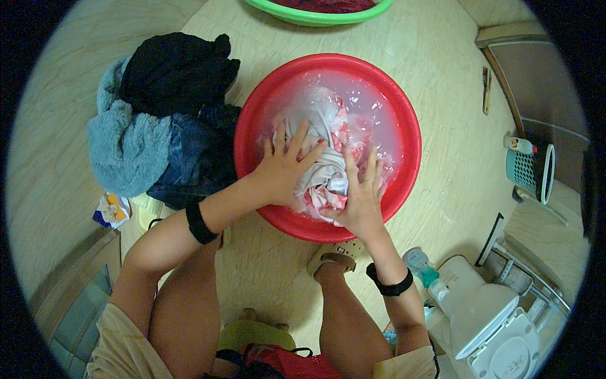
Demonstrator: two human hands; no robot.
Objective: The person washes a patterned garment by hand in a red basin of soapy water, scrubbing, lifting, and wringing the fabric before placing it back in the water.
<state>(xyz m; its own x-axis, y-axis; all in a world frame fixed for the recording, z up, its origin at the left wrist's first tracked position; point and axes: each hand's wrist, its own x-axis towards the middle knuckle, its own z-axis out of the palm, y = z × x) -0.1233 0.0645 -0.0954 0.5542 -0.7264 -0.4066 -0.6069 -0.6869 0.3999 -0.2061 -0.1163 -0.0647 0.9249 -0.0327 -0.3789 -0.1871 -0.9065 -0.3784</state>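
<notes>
A red plastic basin [411, 142] stands on the floor before me, holding cloudy, sudsy water [378, 106]. In it lies a bunched wet garment [324, 175], white with pink-red patterned parts, some of it under the water. My left hand [284, 173] rests on the cloth's left side, fingers spread and pointing away from me. Across from it, my right hand [362, 203] presses the right side of the bundle, its fingers apart and a ring on one. Parts of the right fingertips are hard to make out against the wet cloth.
Left of the basin lies a laundry pile: black clothing [175, 71], a light-blue fluffy towel [128, 147] and blue jeans [189, 156]. Beyond is a green basin [322, 19] with dark red cloth. On the right are a toilet [483, 312] and a teal basket [523, 168].
</notes>
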